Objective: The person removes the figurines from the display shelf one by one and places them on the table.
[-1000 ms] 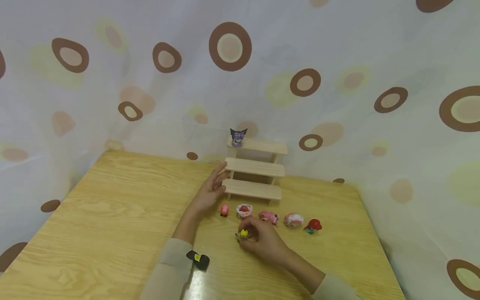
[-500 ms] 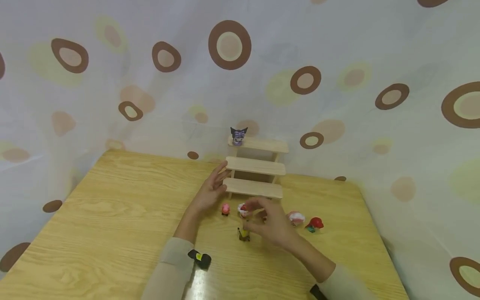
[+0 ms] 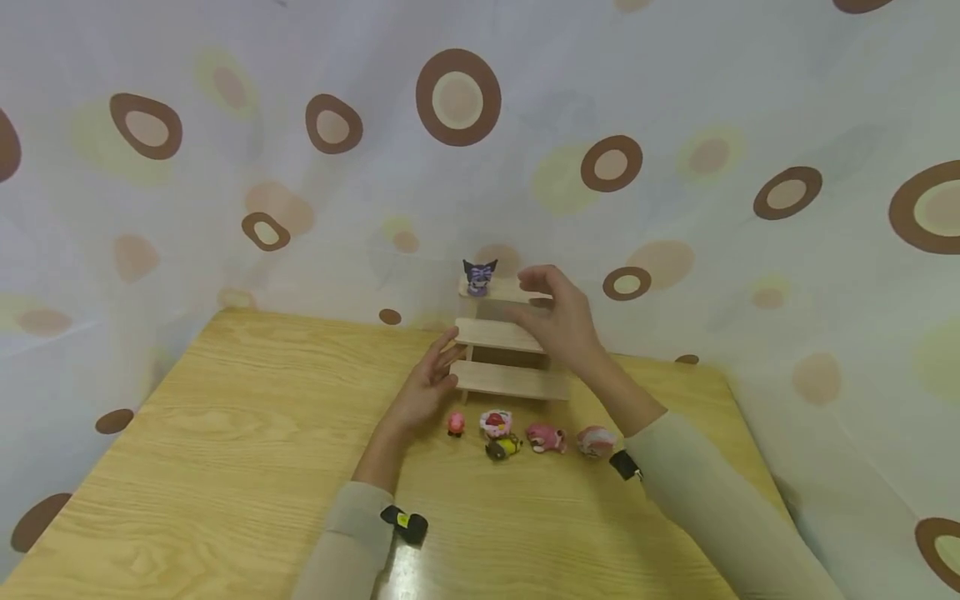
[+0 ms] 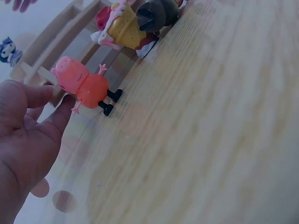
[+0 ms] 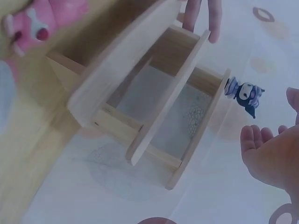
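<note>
A three-step wooden display stand (image 3: 510, 381) stands at the table's back. On its top board, at the left end, a dark-eared purple figurine (image 3: 478, 278) stands upright. My left hand (image 3: 422, 396) touches the stand's left side, thumb near the lowest board and a fingertip at the middle one. My right hand (image 3: 566, 325) hovers before the upper boards, thumb and fingers apart, nothing visible between them. A yellow and dark figurine (image 3: 503, 447) lies on its side on the table. Close behind it is a pink-and-white figurine with a red top (image 3: 495, 423); a pink pig figurine (image 4: 84, 84) stands to the left.
A pink figurine (image 3: 546, 437) lies right of the yellow one, and a pink-and-white rounded figurine (image 3: 596, 442) sits beside the right wrist strap (image 3: 626, 465). Behind the wooden table (image 3: 247, 467) hangs a patterned cloth (image 3: 360, 200).
My right hand has let go of the yellow figurine and risen to the upper boards. That figurine has tipped over. The red-capped figurine is out of sight around the right forearm. My left hand stays.
</note>
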The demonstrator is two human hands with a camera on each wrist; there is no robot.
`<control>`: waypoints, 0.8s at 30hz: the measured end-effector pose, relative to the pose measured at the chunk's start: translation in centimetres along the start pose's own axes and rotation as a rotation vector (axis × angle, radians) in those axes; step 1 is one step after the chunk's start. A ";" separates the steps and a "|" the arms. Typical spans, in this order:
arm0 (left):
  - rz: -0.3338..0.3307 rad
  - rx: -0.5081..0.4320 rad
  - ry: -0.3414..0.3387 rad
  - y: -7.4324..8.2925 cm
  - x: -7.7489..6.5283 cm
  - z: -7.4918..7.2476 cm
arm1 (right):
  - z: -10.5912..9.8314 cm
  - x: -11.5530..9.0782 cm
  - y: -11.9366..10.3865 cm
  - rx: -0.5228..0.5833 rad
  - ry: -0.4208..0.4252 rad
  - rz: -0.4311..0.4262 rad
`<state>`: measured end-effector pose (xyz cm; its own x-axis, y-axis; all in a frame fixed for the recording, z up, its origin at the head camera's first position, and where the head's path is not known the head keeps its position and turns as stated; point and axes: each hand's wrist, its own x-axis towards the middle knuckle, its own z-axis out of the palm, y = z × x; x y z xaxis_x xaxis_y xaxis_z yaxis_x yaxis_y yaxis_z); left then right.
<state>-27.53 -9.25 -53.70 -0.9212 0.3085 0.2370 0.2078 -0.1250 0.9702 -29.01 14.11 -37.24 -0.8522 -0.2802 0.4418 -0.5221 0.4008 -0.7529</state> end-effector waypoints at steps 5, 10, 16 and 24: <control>-0.002 -0.012 -0.005 0.1 0.0 0.0 | 0.9 2.6 0.4 0.007 -0.002 0.058; -0.004 -0.003 -0.008 0.3 -0.1 0.0 | 2.2 4.1 0.4 0.016 -0.030 0.094; -0.006 0.039 0.004 0.3 -0.1 -0.1 | 3.6 5.3 0.6 0.013 -0.064 0.119; 0.002 0.055 -0.007 0.3 -0.1 -0.4 | 4.3 6.0 1.8 -0.017 -0.065 0.097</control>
<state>-27.49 -9.67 -53.45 -0.9184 0.3149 0.2395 0.2280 -0.0735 0.9709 -34.93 9.37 -38.01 -0.8950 -0.2949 0.3347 -0.4385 0.4434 -0.7818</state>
